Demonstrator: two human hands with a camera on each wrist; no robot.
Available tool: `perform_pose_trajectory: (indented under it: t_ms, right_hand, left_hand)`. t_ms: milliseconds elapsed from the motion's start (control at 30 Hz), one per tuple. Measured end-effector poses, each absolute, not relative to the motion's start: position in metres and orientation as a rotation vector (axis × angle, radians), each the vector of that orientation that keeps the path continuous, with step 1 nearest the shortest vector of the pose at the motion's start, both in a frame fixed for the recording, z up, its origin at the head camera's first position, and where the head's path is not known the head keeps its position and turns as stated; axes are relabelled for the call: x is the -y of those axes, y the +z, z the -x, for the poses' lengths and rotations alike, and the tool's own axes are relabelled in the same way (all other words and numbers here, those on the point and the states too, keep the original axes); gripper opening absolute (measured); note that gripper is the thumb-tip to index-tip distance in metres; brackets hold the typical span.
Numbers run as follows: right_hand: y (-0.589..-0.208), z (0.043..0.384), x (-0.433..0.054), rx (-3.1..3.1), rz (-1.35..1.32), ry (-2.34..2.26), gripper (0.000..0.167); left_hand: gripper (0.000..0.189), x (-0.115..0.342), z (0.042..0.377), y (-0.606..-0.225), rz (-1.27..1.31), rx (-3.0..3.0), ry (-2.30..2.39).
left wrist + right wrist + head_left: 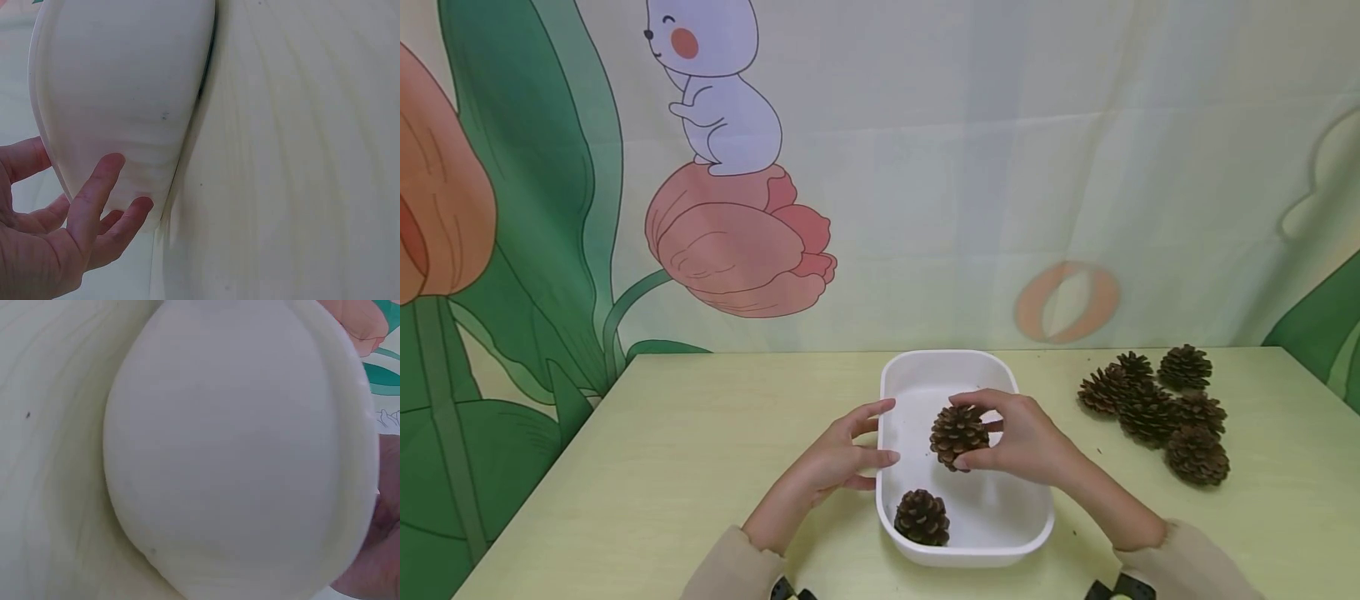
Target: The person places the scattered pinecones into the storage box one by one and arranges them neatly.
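Observation:
Over the inside of a white plastic tub (966, 533), my right hand (1018, 437) pinches a brown pine cone (957, 435) between thumb and fingers. A second pine cone (922, 518) sits in the near left corner of the tub. At the tub's left side is my left hand (842, 450), its fingers spread and fairly straight, two fingertips reaching over the rim. The left wrist view has the left-hand fingers (94, 200) against the tub's outer wall (125, 94). In the right wrist view, the tub wall (231, 450) hides most of the right hand (375, 550).
Several more pine cones (1150, 412) lie in a cluster on the right side of the pale yellow table (715, 450). Small dark crumbs dot the tabletop. A printed curtain (925, 208) with flowers and a white animal hangs behind the table's back edge.

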State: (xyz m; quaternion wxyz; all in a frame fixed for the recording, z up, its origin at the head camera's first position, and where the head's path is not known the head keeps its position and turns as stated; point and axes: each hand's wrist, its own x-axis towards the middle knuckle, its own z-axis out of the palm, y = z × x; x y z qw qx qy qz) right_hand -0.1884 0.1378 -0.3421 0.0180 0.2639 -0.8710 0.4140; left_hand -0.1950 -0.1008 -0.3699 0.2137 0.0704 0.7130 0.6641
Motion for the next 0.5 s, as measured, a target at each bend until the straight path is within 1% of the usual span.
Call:
perform_pose_trajectory:
  t_ms: [300,500]
  right_hand:
    - [-0.353,0.194,-0.128,2.741,-0.883,1.272,0.060]
    - [-0.359,0.195,-0.121,2.797,-0.902,1.195,0.063]
  left_hand:
    - [0.067,0.101,0.195,-0.370,-0.202,-1.977,1.843]
    - [0.067,0.101,0.195,-0.370,-0.204,-1.978,1.841]
